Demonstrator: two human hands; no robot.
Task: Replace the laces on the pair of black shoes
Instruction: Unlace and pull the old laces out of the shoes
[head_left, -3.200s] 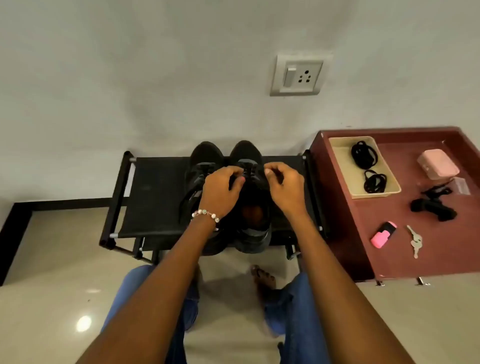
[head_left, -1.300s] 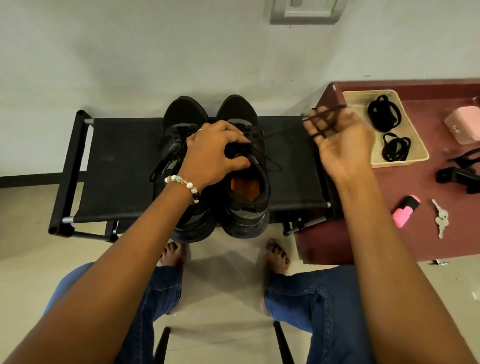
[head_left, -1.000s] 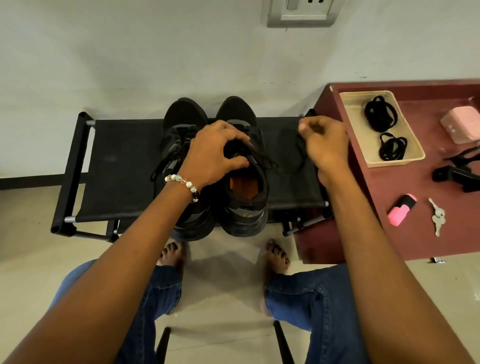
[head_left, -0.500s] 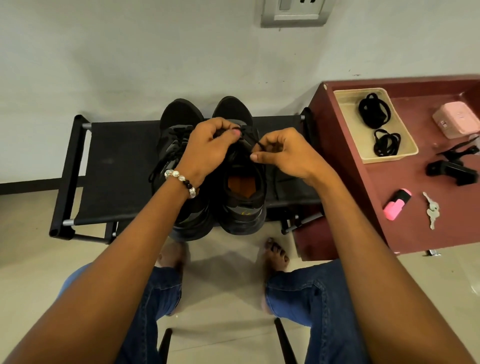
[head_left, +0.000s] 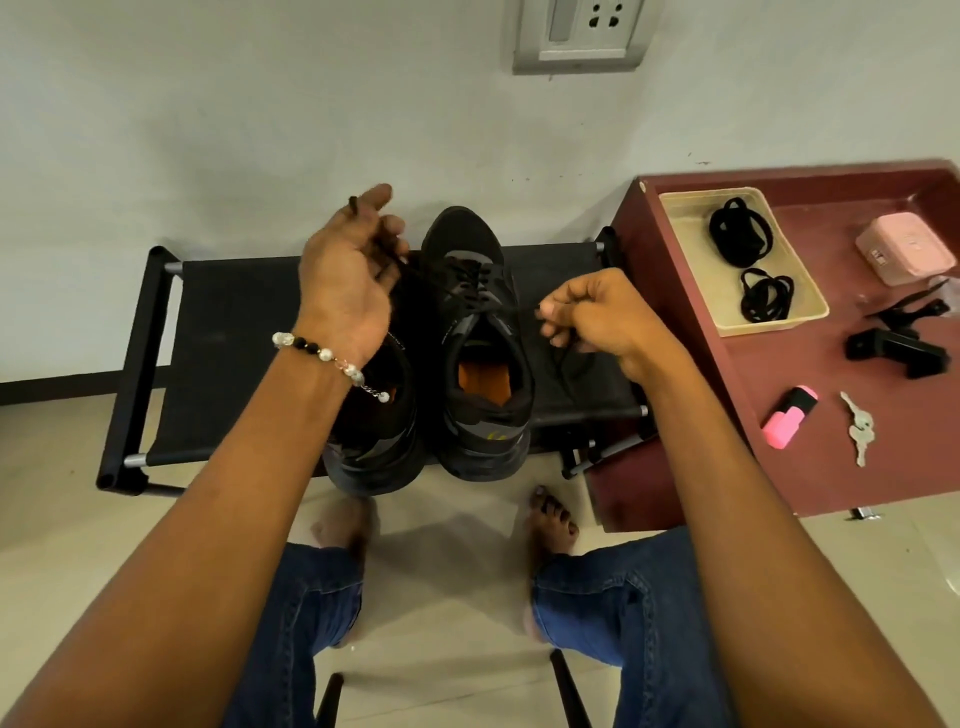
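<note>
Pulling one lace (head_left: 511, 307) sideways, both hands flank the right shoe (head_left: 480, 353).

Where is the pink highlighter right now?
The pink highlighter lies on the maroon table, right of the shoes, beside the keys.

Both hands (head_left: 348, 275) raised, seemingly pinching.

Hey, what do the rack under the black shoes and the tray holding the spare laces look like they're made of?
The rack: matte black woven fabric stretched flat, on a tube frame, likely metal, since silvery bar ends show beside black, probably plastic, end pieces. The tray: smooth cream plastic by its look, with thin even walls and a rounded rim; coated card cannot be ruled out.
</note>
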